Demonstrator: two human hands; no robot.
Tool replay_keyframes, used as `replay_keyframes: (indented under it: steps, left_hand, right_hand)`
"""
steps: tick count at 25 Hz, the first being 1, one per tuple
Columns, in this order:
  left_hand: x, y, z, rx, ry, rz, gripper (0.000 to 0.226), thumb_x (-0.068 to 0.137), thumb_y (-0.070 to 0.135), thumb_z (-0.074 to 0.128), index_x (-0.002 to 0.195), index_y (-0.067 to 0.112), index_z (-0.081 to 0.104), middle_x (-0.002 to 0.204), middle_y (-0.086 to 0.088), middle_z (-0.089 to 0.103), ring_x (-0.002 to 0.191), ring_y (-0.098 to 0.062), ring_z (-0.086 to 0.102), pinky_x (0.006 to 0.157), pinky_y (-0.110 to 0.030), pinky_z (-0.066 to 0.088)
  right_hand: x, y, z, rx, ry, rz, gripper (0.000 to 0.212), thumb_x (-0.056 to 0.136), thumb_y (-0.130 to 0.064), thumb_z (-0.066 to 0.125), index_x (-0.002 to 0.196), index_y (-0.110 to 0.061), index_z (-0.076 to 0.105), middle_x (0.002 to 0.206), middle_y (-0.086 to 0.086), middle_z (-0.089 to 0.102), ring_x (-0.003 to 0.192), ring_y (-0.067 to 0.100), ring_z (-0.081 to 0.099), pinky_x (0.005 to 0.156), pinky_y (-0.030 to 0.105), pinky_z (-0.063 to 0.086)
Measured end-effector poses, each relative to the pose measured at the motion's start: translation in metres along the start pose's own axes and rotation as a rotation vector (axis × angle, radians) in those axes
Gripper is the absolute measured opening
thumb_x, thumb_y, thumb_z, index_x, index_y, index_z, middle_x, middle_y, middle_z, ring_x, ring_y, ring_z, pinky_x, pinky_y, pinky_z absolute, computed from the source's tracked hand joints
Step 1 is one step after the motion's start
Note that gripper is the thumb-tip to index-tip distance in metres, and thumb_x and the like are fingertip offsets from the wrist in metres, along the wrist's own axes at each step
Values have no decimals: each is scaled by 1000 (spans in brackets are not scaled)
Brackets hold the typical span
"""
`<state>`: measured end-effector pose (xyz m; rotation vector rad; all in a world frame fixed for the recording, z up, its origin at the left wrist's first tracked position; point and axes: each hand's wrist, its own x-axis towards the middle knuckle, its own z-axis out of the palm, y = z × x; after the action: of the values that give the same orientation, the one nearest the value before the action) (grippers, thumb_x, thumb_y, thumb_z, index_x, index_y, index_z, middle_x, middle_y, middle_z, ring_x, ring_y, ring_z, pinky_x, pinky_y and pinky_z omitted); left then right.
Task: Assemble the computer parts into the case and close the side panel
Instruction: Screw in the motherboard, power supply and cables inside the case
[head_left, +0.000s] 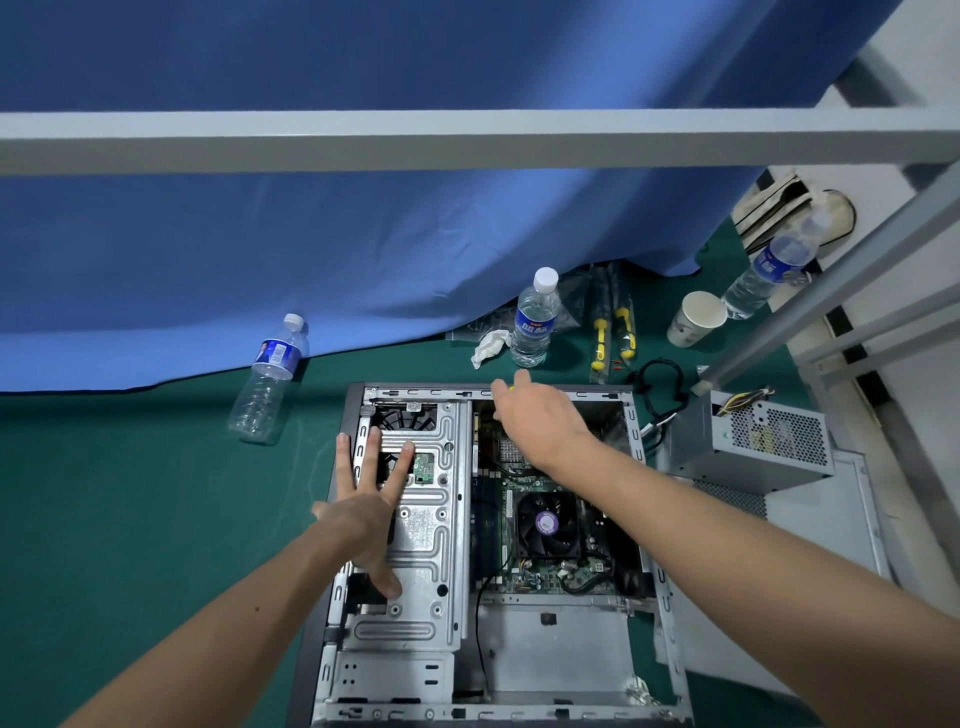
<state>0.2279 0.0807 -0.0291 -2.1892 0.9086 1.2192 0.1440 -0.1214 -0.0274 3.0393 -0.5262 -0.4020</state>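
Computer case (498, 561) lying open on its side on the green mat (130, 519), near centre, motherboard and CPU fan (546, 524) exposed on the right half, silver drive cage (415, 519) on the left half. Left hand (366, 512) spread flat, fingers straight and splayed, over the drive cage; contact with the metal not certain. Right hand (537, 415) reaching over the case's far edge, fingers loosely curled, something small and yellow (511, 387) showing at the fingertips; whether pinched or merely behind the fingers, cannot tell. Power supply (753, 447) standing just right of the case, coloured wires sprouting from its top, resting on the loose side panel (821, 519). Far of the case: upright water bottle (535, 319), crumpled tissue (488, 347) just left of it, yellow-handled screwdrivers (613, 332) to the right, paper cup (696, 318) and a second bottle (769, 275) farther right. Empty bottle (270, 379) tilted at the far left, against the blue curtain (311, 260).
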Motion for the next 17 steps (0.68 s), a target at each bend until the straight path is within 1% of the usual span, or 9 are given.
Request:
replay_keyframes:
  steps: [2,5,8,10,12,13,14,15,17]
  left_hand:
    - [-2,0,0,-1,3,2,163,50,56,91,129,36,-50,119,-3,-70,109,-43,-60,104,-66,37]
    - [-4,1,0,1,6,6,162,51,56,91,131,36,-49,123,-3,-68,111,-43,-59,104,-66,36]
    - [-5,1,-1,2,7,9,161,52,56,91,131,35,-48,123,-3,-68,112,-43,-59,105,-66,36]
    - [-5,1,-1,7,10,8,161,53,56,90,130,35,-49,121,-3,-68,111,-43,-59,105,-64,37]
    - [-5,0,-1,8,8,9,160,53,56,90,128,35,-50,120,-4,-68,110,-44,-59,105,-64,37]
    - [-5,0,-1,7,8,9,160,53,56,90,127,35,-50,119,-3,-68,110,-44,-59,105,-64,37]
    - [-4,0,-1,5,8,9,160,53,56,90,127,35,-50,119,-3,-69,110,-44,-59,105,-64,36]
    - [-4,0,0,3,8,8,160,53,56,90,127,35,-50,119,-3,-69,110,-44,-59,105,-65,36]
    - [-4,0,1,4,12,6,161,52,56,91,127,36,-50,119,-3,-69,109,-43,-60,104,-65,35]
  right_hand:
    - [0,-3,-1,-26,9,-2,18,98,-11,55,114,-8,47,105,12,53,76,28,65,56,33,37]
    - [1,-5,-1,-40,7,-5,19,101,-14,50,117,-7,45,109,14,53,81,28,65,58,32,38]
    - [-2,0,-3,77,-123,13,28,101,-18,50,124,-8,37,116,18,45,88,31,55,65,36,38]
    - [-8,6,-3,115,-190,3,40,94,-6,55,128,-10,33,118,18,38,86,31,47,67,37,38]
    - [-12,11,-2,70,-203,-20,46,87,4,55,126,-9,35,113,17,42,80,31,47,64,38,39]
    - [-14,13,-2,54,-197,-26,39,90,0,55,123,-8,37,111,16,47,80,33,52,63,39,40]
    - [-14,15,-1,52,-182,-17,27,96,-11,52,121,-6,41,110,16,54,84,34,57,64,39,41]
    - [-15,17,1,62,-168,9,24,102,-24,45,118,-6,46,109,15,61,91,34,61,68,39,43]
    - [-17,19,4,33,-170,52,39,106,-39,33,114,-6,52,108,12,67,98,32,64,74,38,46]
